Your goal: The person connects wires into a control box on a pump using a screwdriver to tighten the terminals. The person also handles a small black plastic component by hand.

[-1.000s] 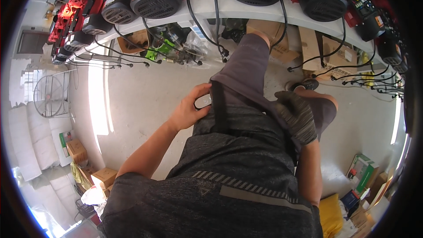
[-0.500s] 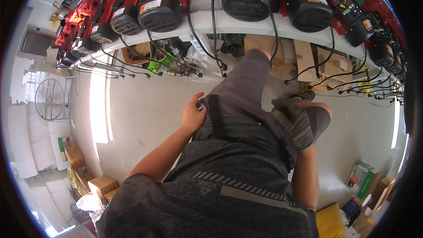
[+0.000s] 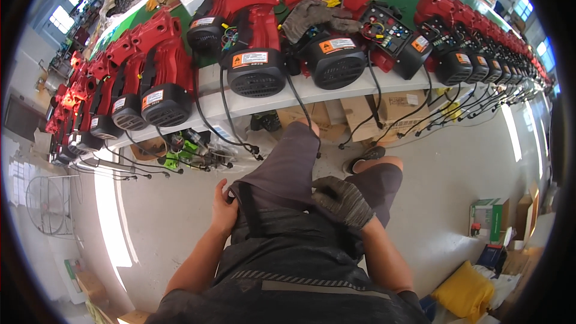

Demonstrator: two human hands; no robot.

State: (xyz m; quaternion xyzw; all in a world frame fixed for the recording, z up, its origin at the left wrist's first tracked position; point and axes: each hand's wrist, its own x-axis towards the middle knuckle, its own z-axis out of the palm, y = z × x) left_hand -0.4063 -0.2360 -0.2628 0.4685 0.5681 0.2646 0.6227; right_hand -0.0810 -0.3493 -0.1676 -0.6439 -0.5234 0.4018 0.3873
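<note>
My bare left hand [image 3: 225,209] is at the left hip of my grey shorts [image 3: 273,165], by the pocket edge. Its fingers are bent and partly hidden there; whatever they hold is out of sight. Over my lap is my right hand [image 3: 345,202] in a grey knitted glove, fingers curled together, their tips turned away from view. Another grey glove [image 3: 312,19] lies on top of a red and black machine [image 3: 334,60] on the bench ahead.
Red machines with black motor covers line the green-topped bench [image 3: 207,87]; one shows an exposed circuit board [image 3: 387,27]. Power cords [image 3: 300,105] hang off its front edge. Cardboard boxes [image 3: 402,111] and green parts [image 3: 174,159] lie underneath. A yellow sack [image 3: 465,291] sits at right.
My view has tilted up and turned right, showing more of the bench and the loose glove. The small bluish thing at my left hand no longer shows. Both hands stay near my hips and lap.
</note>
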